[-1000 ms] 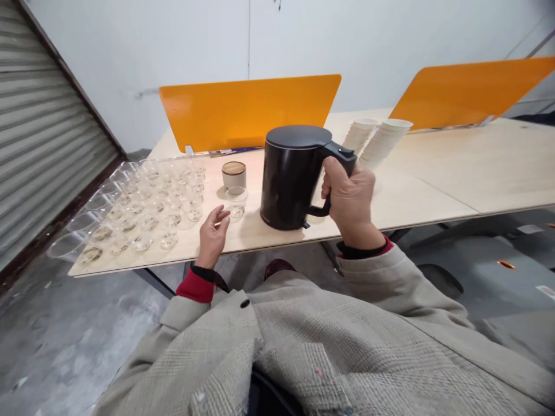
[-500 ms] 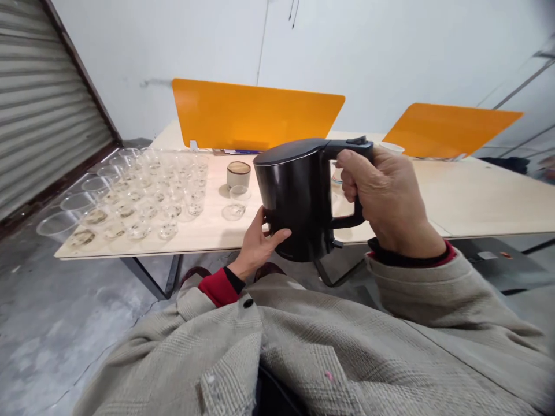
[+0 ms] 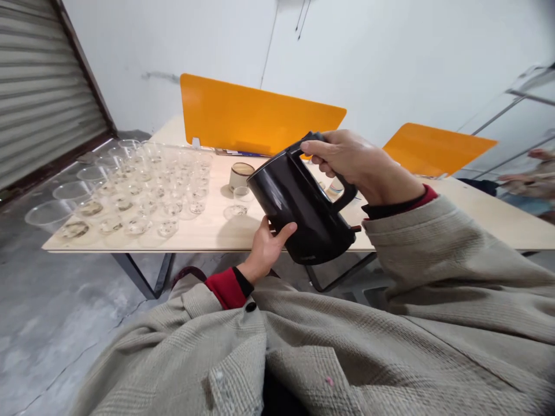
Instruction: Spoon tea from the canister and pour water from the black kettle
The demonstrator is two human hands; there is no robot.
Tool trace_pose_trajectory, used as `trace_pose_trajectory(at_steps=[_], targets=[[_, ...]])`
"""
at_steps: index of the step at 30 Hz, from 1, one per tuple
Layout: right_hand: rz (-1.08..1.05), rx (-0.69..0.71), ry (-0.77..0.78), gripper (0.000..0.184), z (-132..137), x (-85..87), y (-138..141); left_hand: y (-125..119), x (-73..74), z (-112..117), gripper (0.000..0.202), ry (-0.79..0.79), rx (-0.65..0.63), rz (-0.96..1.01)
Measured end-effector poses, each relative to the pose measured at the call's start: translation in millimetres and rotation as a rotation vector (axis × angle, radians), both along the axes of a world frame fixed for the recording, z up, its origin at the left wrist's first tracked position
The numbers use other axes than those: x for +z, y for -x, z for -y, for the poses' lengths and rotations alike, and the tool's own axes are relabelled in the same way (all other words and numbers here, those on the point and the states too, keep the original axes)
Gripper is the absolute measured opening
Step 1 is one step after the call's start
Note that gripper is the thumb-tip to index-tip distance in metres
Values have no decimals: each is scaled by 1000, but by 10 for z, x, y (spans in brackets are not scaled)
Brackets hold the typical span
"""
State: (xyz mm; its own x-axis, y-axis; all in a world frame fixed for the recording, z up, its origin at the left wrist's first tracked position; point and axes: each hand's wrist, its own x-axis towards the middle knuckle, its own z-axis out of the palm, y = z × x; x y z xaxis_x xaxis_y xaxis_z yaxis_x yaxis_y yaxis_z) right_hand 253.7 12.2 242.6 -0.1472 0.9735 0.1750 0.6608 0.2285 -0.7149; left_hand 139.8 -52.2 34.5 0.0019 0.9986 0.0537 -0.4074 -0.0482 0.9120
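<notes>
Black kettle (image 3: pixel 303 205) is up off the worktop (image 3: pixel 208 231), tilted with its top toward the left, spout end leaning at the glasses. It hangs over the worktop's near edge, just right of a single clear glass (image 3: pixel 236 203).

Right hand (image 3: pixel 353 164) grips the kettle handle from above, fingers (image 3: pixel 323 151) wrapped tight round it, thumb side near the lid edge. Left hand (image 3: pixel 266 248) props the kettle's lower body from below and left, fingers spread half open against the black wall, thumb (image 3: pixel 286 231) pressed on the side. Not a full grasp, more a support.

The single glass stands on the worktop just in front of a beige cup with a brown rim (image 3: pixel 240 175), the two close together, can't tell if touching. Further left a big cluster of clear glasses (image 3: pixel 143 190) sits in rows, many with something dark at the bottom; larger clear cups (image 3: pixel 47 215) at the far left edge.

Behind these an orange divider panel (image 3: pixel 255 118) stands upright on the worktop; a second orange panel (image 3: pixel 436 149) to the right, well apart. Grey roller shutter (image 3: pixel 39 98) at left, white wall behind. Person wears a beige checked coat, red cuffs (image 3: pixel 225 287) showing. Another person's hand (image 3: pixel 540 155) blurred at far right edge.
</notes>
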Motion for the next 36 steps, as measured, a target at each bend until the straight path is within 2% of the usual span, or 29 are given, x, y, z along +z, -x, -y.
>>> trace_pose_trajectory(at_steps=[8,17,36], targets=[[103,-22,-19,32,-215,-38,85,-12,31,-28,60,89,-8,57],[90,39,18,31,-499,-113,44,-34,66,-3,60,123,-59,143],[190,52,63,26,-583,-68,143,-21,109,0,53,147,-66,159]])
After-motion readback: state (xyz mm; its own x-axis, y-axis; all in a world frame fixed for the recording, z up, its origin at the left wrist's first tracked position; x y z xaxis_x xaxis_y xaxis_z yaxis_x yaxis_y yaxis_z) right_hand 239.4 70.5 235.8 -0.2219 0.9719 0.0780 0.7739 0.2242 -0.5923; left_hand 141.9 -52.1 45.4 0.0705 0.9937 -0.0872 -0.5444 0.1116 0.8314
